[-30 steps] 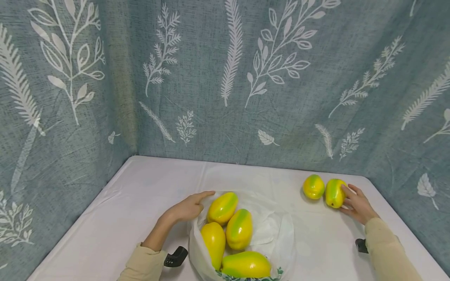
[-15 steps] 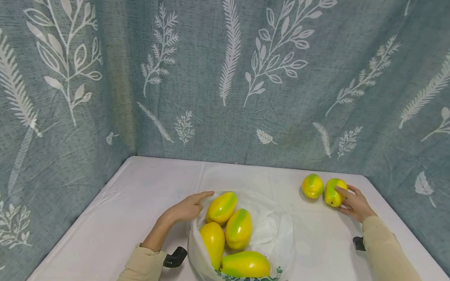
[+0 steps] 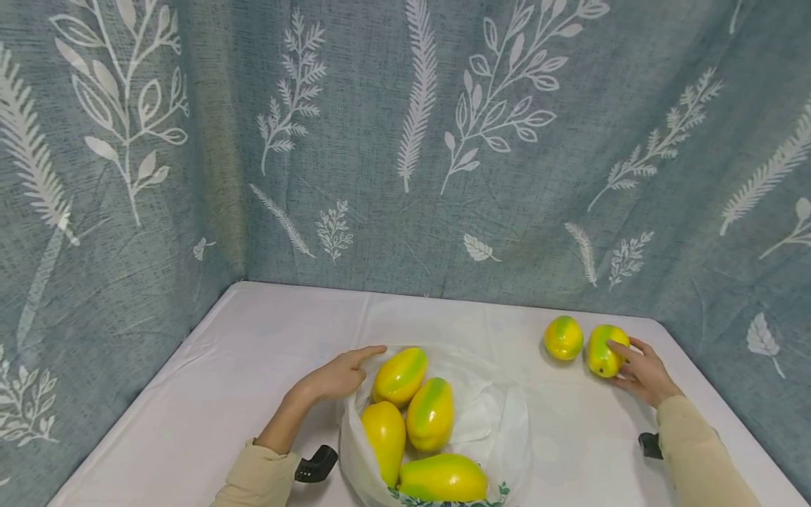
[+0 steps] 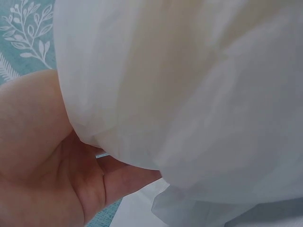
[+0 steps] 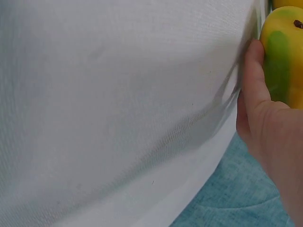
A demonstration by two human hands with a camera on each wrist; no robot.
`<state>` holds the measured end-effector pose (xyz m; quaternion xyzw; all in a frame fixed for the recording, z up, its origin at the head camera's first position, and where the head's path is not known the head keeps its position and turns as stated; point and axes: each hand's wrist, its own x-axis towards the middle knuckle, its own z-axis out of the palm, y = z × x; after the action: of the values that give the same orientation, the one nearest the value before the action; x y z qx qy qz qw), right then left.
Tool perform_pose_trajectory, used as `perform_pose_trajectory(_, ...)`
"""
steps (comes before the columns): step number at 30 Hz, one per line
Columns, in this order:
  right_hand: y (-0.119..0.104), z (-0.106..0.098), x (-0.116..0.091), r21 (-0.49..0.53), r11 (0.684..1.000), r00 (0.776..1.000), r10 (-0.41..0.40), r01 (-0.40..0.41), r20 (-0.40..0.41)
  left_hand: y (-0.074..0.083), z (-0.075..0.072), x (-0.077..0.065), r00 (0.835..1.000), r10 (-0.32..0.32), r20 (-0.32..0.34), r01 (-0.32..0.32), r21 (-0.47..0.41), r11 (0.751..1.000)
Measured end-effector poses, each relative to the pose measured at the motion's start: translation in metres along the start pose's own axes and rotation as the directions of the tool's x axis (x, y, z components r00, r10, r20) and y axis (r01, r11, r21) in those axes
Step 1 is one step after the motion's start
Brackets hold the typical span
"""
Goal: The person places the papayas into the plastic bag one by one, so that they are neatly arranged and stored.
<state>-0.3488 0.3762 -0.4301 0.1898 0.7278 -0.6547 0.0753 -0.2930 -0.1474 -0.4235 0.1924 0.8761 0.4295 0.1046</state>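
An open white plastic bag (image 3: 516, 429) with a leaf print along its near edge sits at the table's front middle. Several yellow-green papayas (image 3: 431, 414) lie inside it. My left hand (image 3: 338, 373) holds the bag's left rim, its index finger stretched along the edge; in the left wrist view the white film (image 4: 189, 94) hides much of the fingers. At the back right, my right hand (image 3: 643, 370) grips a papaya (image 3: 603, 355) from its right side, thumb and fingers around it. This papaya is on or very near the table. Another papaya (image 3: 563, 338) lies just left of it.
The table (image 3: 272, 331) wears a white cloth. Blue-grey leaf-patterned curtains (image 3: 380, 211) stand behind it and along both sides. A black device (image 3: 317, 465) is at the left wrist, and another (image 3: 649, 445) at the right wrist.
The right hand's fingers have shifted a little further over the papaya, which has tipped slightly. The left hand and the bag have stayed as they were.
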Motion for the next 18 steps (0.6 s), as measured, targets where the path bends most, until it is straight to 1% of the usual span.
perform_pose_trajectory(9, -0.005, -0.004, -0.011, 0.059, 0.998, 1.000, -0.008, 0.008, 0.002, -0.001, 0.000, 0.000, 1.000, 0.006, 0.003, -0.006, 0.009, 1.000)
perform_pose_trajectory(18, -0.009, -0.005, -0.013, 0.023, 0.999, 1.000, -0.030, 0.030, -0.008, 0.001, 0.001, 0.000, 1.000, 0.003, -0.001, -0.003, 0.005, 1.000)
